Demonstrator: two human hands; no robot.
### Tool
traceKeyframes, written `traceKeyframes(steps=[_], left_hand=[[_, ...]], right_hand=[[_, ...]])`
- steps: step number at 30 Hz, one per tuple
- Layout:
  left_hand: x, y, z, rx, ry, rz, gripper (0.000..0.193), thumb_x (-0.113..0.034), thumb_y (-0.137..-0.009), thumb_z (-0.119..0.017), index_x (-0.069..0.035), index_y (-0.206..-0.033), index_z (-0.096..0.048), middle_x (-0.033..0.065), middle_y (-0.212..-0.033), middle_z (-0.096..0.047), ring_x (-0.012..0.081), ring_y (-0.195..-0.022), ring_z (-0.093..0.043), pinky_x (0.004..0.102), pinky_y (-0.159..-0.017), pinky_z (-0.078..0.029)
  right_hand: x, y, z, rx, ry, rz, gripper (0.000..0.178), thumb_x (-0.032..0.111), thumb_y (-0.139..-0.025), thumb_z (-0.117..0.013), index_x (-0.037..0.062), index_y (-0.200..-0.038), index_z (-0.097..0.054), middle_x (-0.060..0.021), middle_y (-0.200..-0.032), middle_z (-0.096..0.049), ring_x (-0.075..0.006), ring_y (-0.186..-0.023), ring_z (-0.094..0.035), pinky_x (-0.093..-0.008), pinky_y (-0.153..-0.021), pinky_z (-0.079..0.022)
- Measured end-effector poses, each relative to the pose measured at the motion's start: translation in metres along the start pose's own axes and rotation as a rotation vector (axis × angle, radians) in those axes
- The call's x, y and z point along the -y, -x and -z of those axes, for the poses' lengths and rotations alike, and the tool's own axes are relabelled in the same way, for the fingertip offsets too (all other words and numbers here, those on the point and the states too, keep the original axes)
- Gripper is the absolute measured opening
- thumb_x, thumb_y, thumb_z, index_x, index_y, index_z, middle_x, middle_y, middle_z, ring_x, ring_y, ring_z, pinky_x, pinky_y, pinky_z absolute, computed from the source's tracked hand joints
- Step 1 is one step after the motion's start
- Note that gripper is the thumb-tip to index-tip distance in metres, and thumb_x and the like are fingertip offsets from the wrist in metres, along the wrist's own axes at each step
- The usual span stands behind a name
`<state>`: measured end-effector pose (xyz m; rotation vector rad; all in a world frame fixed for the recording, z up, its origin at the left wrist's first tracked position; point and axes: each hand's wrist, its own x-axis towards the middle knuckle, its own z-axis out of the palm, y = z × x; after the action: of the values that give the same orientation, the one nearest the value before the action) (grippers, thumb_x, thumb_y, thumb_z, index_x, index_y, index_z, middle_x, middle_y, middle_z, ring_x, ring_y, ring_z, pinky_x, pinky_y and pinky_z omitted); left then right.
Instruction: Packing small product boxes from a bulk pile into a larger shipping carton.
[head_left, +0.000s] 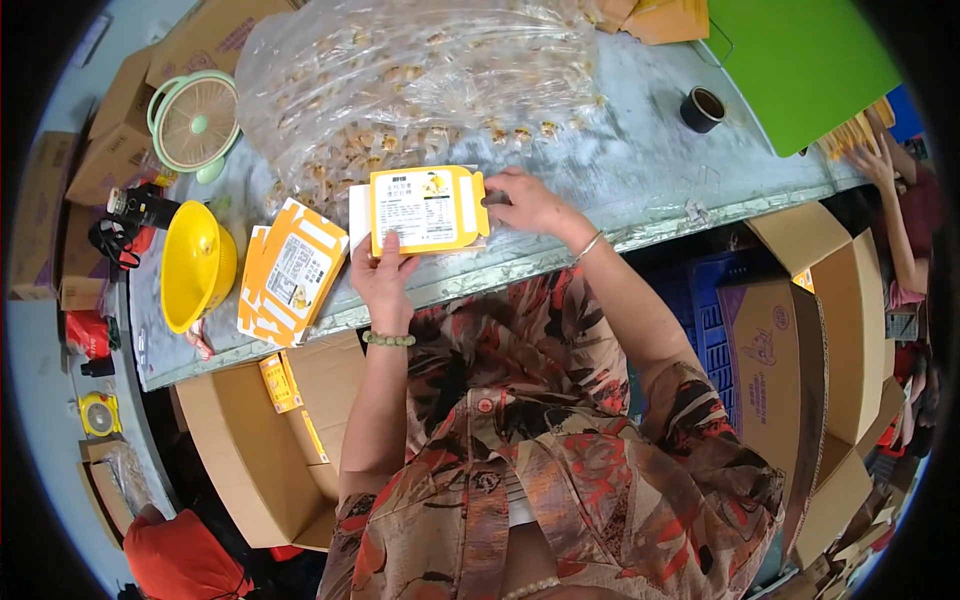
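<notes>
A small yellow and white carton [420, 215] lies flat over the table's near edge, a white piece showing past its left side. My left hand [383, 285] grips its lower edge, thumb on top and fingers underneath. At the carton's right end, my right hand [532, 212] has its fingers bent closed around the end flap. What is inside the carton is hidden. To the left lies a stack of flattened orange and white cartons [292, 270]. Behind my hands spreads a big clear plastic bag [420, 60] with many small wrapped pieces in and before it.
A yellow plastic basin [198, 265] and a pale green round fan [195, 122] stand at the left. A dark cup [702, 109] and a green board [800, 65] are at the right. Open cardboard boxes [245, 440] flank my lap. Another person's hand [870, 155] works far right.
</notes>
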<state>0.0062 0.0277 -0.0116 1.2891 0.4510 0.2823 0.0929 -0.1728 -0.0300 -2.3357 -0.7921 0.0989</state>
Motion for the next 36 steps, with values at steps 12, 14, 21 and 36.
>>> traceKeyframes(steps=[12,14,21,36], left_hand=[[0.002,0.031,-0.017,0.111,0.416,-0.058,0.032,-0.015,-0.079,-0.048,-0.005,-0.107,-0.034,0.0082,-0.105,-0.044,0.0194,-0.093,-0.047,0.033,-0.073,-0.045],[-0.002,0.037,-0.017,0.188,0.624,-0.033,0.037,-0.017,-0.08,-0.047,-0.006,-0.111,-0.032,0.0076,-0.109,-0.043,0.0207,-0.099,-0.044,0.0352,-0.082,-0.04],[-0.03,0.055,-0.018,0.694,0.694,0.312,0.036,-0.013,-0.079,-0.047,-0.014,-0.113,-0.035,0.0158,-0.109,-0.042,0.0251,-0.099,-0.045,0.0355,-0.076,-0.044],[-0.065,0.083,0.017,0.523,-0.013,-0.507,0.073,0.0,-0.061,-0.065,0.001,-0.118,-0.02,0.0145,-0.108,-0.042,0.022,-0.097,-0.045,0.0323,-0.079,-0.041]], right_hand=[[0.07,-0.001,-0.005,-0.395,-1.08,-0.281,0.024,0.015,-0.078,-0.05,-0.0015,-0.096,-0.049,-0.0015,-0.085,-0.053,-0.0077,-0.076,-0.047,-0.021,-0.063,-0.04],[0.092,-0.002,0.025,-0.188,-1.115,-0.102,0.017,0.014,-0.077,-0.051,-0.0014,-0.085,-0.051,0.0012,-0.077,-0.054,-0.0066,-0.067,-0.047,-0.0211,-0.06,-0.04],[0.134,0.001,0.12,-0.017,-0.221,0.345,0.012,0.012,-0.073,-0.052,0.0001,-0.076,-0.051,-0.0082,-0.064,-0.049,-0.0135,-0.056,-0.048,-0.0254,-0.052,-0.038],[0.152,0.037,0.113,-0.339,-0.608,0.717,0.043,0.015,-0.066,-0.055,-0.0018,-0.104,-0.045,-0.0161,-0.108,-0.044,-0.0286,-0.1,-0.043,-0.037,-0.081,-0.037]])
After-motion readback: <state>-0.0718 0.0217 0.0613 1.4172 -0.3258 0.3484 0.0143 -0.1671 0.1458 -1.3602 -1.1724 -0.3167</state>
